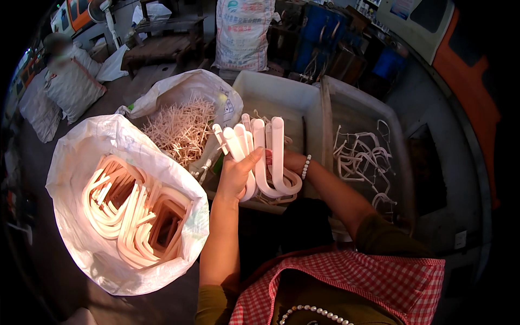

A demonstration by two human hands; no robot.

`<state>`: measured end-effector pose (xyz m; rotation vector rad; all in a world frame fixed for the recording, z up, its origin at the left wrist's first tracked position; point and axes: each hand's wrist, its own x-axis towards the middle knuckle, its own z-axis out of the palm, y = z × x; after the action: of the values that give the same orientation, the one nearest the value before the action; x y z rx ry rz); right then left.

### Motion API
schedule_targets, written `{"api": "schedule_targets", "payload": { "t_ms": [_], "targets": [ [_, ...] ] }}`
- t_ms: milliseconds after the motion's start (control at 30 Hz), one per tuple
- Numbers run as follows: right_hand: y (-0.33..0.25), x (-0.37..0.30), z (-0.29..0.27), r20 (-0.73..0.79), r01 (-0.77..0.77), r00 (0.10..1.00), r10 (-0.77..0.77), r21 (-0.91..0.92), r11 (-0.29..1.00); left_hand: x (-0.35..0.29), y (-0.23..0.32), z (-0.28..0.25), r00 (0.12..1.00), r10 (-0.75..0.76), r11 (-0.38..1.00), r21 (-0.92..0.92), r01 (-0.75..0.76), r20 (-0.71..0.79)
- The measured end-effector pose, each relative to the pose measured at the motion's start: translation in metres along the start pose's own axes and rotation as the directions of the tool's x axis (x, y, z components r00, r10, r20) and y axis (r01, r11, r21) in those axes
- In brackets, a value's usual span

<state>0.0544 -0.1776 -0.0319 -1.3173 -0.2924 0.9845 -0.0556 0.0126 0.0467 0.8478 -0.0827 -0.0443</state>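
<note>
In front of me I hold a bunch of several pale pink, U-shaped plastic pieces, their straight ends pointing up and their bends hanging low. My left hand is closed round the left side of the bunch, thumb across the front. Behind the right side is my right hand, its fingers curled in among the pieces and mostly hidden; a white bead bracelet circles that wrist. The bunch hangs over the near part of a pale plastic tub. An open white woven sack at the left holds many similar curved pieces.
Behind that sack, a second white sack contains thin pink sticks. Another tub on the right has tangled white plastic strips. Farther back are a full upright sack, a wooden bench, blue barrels and a fan.
</note>
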Motion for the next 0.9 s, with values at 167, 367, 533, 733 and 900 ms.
{"api": "schedule_targets", "payload": {
  "t_ms": [167, 367, 533, 733, 900],
  "targets": [
    [0.008, 0.007, -0.006, 0.004, -0.063, 0.998, 0.063, 0.13, 0.99, -0.004, 0.002, 0.008, 1.0, -0.015, 0.999, 0.036, 0.014, 0.019],
    [-0.021, -0.019, -0.029, -0.072, 0.245, 0.969, -0.238, 0.11, 0.963, -0.006, 0.005, -0.003, 1.0, -0.008, 0.997, -0.082, 0.006, -0.026],
    [-0.111, -0.002, 0.02, 0.119, 0.315, 0.834, -0.539, 0.699, 0.642, 0.004, -0.009, -0.008, 0.977, -0.105, 0.989, -0.123, 0.083, -0.184],
    [-0.227, 0.013, 0.172, 0.132, 0.633, 0.771, -0.622, -0.254, 0.731, 0.012, -0.027, -0.013, 0.965, -0.168, 0.974, 0.115, 0.194, -0.202],
    [-0.219, 0.094, 0.284, 0.516, 0.712, 0.535, -0.67, -0.701, 0.029, 0.01, -0.028, -0.003, 0.975, -0.152, 0.988, -0.005, 0.154, -0.16]
  ]
}}
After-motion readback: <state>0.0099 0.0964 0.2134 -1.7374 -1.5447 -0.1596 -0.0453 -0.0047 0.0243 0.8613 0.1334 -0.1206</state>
